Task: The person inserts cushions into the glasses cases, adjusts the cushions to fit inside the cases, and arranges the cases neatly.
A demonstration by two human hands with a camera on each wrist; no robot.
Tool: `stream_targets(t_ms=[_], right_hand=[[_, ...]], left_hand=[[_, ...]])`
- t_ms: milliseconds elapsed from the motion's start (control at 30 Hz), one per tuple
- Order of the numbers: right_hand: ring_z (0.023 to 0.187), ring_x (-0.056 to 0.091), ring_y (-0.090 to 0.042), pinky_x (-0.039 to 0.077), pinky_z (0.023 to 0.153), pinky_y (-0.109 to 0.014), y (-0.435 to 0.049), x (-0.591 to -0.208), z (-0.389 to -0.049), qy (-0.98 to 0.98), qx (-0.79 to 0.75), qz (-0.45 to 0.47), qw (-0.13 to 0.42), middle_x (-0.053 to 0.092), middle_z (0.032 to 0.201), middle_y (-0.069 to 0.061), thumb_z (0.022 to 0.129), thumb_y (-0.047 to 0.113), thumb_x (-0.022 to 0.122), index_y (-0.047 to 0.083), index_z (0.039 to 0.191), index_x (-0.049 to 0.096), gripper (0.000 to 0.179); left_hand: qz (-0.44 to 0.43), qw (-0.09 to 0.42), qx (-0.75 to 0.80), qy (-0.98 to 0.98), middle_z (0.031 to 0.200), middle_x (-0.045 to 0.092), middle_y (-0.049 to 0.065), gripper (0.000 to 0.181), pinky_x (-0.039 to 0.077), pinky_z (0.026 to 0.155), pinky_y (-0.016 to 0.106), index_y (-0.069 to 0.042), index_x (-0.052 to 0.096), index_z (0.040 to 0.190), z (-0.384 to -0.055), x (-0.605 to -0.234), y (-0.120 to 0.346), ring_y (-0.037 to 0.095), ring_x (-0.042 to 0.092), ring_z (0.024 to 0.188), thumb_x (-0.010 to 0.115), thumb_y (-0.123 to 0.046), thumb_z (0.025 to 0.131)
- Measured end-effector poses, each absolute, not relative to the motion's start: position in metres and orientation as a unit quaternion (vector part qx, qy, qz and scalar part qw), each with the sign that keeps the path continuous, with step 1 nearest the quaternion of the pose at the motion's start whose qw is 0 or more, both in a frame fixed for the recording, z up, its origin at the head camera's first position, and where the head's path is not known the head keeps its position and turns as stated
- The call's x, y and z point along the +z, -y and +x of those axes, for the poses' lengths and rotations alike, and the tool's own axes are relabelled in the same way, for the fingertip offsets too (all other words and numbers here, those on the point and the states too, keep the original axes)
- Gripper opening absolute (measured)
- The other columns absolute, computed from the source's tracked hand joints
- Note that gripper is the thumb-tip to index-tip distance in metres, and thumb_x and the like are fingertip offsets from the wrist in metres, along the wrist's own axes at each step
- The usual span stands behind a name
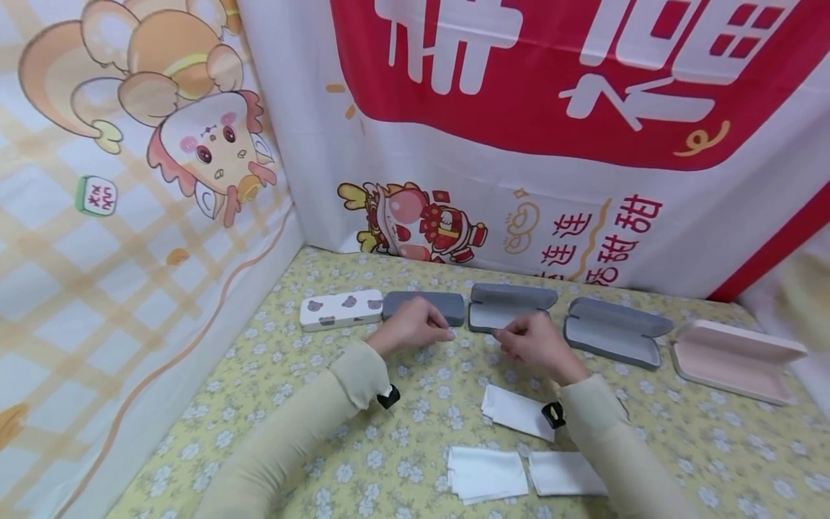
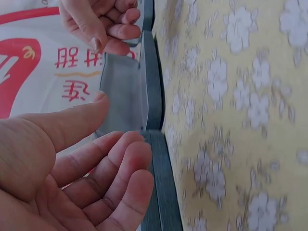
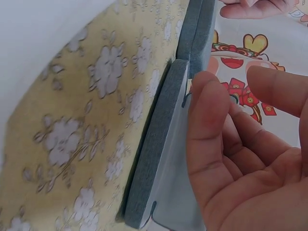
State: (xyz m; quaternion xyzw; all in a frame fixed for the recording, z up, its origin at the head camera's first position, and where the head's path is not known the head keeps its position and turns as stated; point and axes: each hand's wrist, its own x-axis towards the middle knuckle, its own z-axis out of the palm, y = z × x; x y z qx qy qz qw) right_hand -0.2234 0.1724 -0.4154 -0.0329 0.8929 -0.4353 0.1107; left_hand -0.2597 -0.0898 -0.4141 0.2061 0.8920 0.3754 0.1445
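Observation:
My left hand hovers at the right part of a closed grey glasses case. Its fingers are loosely bent with nothing between them, as the left wrist view shows. The right hand is at the front edge of an open grey glasses case, its lid tilted back. In the right wrist view the thumb and fingers stand apart, empty, beside that case's grey side. Part of the pale interior shows in the left wrist view.
A closed white glasses case with bear prints stands leftmost in the row. Rightward are another open grey case and an open pink-lined case. Folded white cloths lie in front, partly under the right forearm. Printed fabric walls rise behind and left.

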Motion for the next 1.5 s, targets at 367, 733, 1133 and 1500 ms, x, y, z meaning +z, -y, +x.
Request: stream_targets(t_ms=[367,733,1133,1500], right_hand=[[0.052,0.046,-0.017,0.040,0.048,-0.031,-0.188,-0.420,-0.207,-0.895,-0.425,-0.039,0.128,0.064,0.069,-0.016,0.099,0.030,0.067,0.002,0.083,0.076,0.034],[0.045,0.035,-0.013,0.033,0.043,-0.028,-0.203,-0.420,-0.191,-0.903,-0.407,-0.051,0.126,0.057,0.059,-0.010,0.099,0.031,0.066,0.002,0.076,0.072,0.038],[0.060,0.057,-0.021,0.048,0.055,-0.033,-0.214,-0.424,-0.175,-0.901,-0.410,-0.012,0.140,0.066,0.070,-0.009,0.097,0.022,0.069,0.007,0.092,0.078,0.019],[0.055,0.053,-0.017,0.045,0.051,-0.032,-0.224,-0.428,-0.164,-0.907,-0.400,-0.002,0.131,0.065,0.066,-0.008,0.097,0.025,0.070,0.008,0.083,0.077,0.023]], left_hand=[[0.229,0.173,0.384,-0.878,0.082,0.070,-0.009,0.009,0.055,0.066,0.030,-0.017,0.081,0.094,-0.246,-0.419,0.063,0.012,0.066,0.074,0.080,-0.024,0.090],[0.252,0.205,0.369,-0.871,0.083,0.068,-0.008,0.022,0.053,0.069,0.027,-0.009,0.079,0.105,-0.235,-0.421,0.036,0.009,0.064,0.076,0.081,-0.024,0.089],[0.273,0.244,0.347,-0.863,0.079,0.067,-0.007,0.021,0.052,0.065,0.026,-0.011,0.078,0.097,-0.223,-0.436,0.017,0.010,0.063,0.071,0.087,-0.023,0.082],[0.296,0.229,0.310,-0.874,0.078,0.064,-0.007,0.015,0.049,0.062,0.026,-0.017,0.075,0.087,-0.215,-0.440,0.008,0.010,0.058,0.067,0.087,-0.023,0.082]])
